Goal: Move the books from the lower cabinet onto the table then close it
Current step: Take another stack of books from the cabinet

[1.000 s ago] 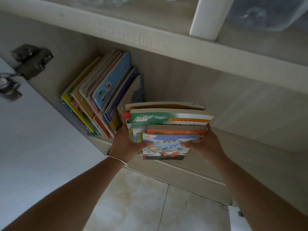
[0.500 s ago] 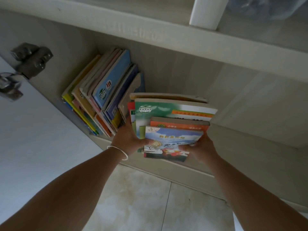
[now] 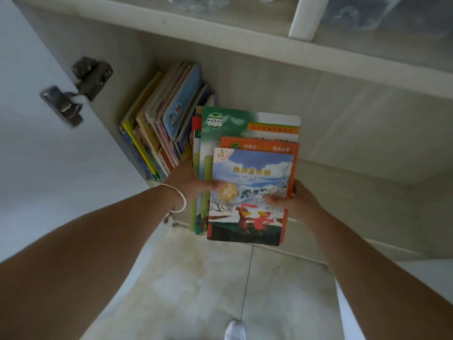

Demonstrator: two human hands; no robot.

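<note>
A stack of thin picture books [image 3: 252,168] is held between both hands, half out over the front edge of the lower cabinet [image 3: 343,133]. Its top cover shows a snowy scene with two red birds. My left hand [image 3: 193,182], with a silver bracelet on the wrist, grips the stack's left side, thumb on the top cover. My right hand [image 3: 294,202] grips the right side, thumb on the same cover. A second row of books [image 3: 161,123] leans against the cabinet's left wall, still inside.
The open white cabinet door [image 3: 49,168] stands at the left, with a metal hinge [image 3: 81,87]. An upper shelf [image 3: 269,40] with a white divider and clear plastic items runs above. Pale floor tiles [image 3: 196,290] lie below, with a white shoe tip [image 3: 235,330] at the bottom edge.
Both hands have drawn the stack of books toward me and out of the cabinet; its covers now face up more fully. The leaning row has stayed put.
</note>
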